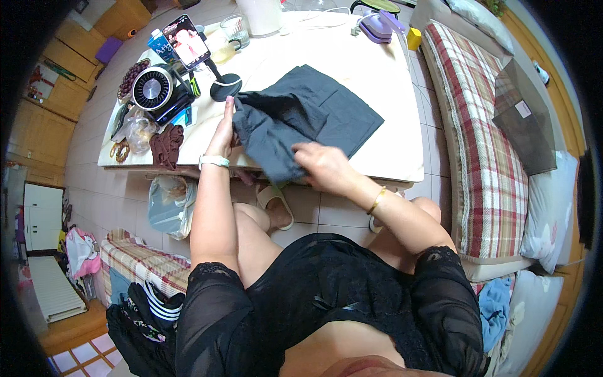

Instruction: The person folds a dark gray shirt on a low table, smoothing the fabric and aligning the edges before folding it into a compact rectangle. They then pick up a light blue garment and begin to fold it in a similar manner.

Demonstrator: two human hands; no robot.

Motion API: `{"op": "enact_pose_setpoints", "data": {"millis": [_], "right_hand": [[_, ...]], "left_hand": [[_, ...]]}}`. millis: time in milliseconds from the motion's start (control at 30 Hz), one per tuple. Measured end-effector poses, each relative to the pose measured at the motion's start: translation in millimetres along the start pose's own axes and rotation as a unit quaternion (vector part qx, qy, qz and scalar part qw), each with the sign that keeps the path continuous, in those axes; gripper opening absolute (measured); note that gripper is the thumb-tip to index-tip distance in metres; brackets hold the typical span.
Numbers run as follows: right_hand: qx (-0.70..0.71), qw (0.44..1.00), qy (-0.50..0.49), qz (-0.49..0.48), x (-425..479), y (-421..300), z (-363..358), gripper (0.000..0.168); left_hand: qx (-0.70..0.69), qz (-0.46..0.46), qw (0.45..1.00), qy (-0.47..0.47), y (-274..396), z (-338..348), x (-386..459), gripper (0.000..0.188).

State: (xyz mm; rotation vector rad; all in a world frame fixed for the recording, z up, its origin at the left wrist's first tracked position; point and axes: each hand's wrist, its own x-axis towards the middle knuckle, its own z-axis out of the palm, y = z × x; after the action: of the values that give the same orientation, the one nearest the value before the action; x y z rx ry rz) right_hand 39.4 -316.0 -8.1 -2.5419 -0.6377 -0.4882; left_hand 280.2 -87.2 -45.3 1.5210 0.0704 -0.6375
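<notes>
A dark grey cloth garment (346, 106) lies partly flat on the white tabletop, its near part lifted and bunched towards the table's front edge. My left hand (224, 134) holds the left end of the lifted cloth, thumb up, with the other fingers hidden behind it. At the near edge of the cloth is my right hand (322, 165), blurred, its fingers curled against the fabric; whether they grip it is unclear. A phone (186, 42) on a round black stand (226, 88) is just beyond my left hand.
The white table (400, 155) also bears a small black fan (153, 88), a glass cup (235, 30), a carton (161, 46), grapes (133, 77), brown cloth (166, 147) and a purple handheld iron (377, 27). A lined bin (172, 207) stands below; a plaid-covered sofa (485, 155) is at right.
</notes>
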Motion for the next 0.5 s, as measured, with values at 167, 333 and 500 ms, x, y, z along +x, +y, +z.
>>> {"op": "enact_pose_setpoints", "data": {"millis": [167, 333, 500], "right_hand": [[0.058, 0.992, -0.097, -0.052, 6, -17, 26, 0.036], [0.053, 0.984, 0.146, 0.086, 14, 28, -3, 0.033], [-0.099, 0.903, 0.077, 0.411, 9, 104, -34, 0.057]], "left_hand": [[0.034, -0.023, 0.999, 0.016, 14, -15, -33, 0.076], [0.123, 0.029, 0.990, -0.063, 12, -28, -19, 0.048], [0.476, 0.135, 0.865, 0.080, 7, -36, 8, 0.037]]}}
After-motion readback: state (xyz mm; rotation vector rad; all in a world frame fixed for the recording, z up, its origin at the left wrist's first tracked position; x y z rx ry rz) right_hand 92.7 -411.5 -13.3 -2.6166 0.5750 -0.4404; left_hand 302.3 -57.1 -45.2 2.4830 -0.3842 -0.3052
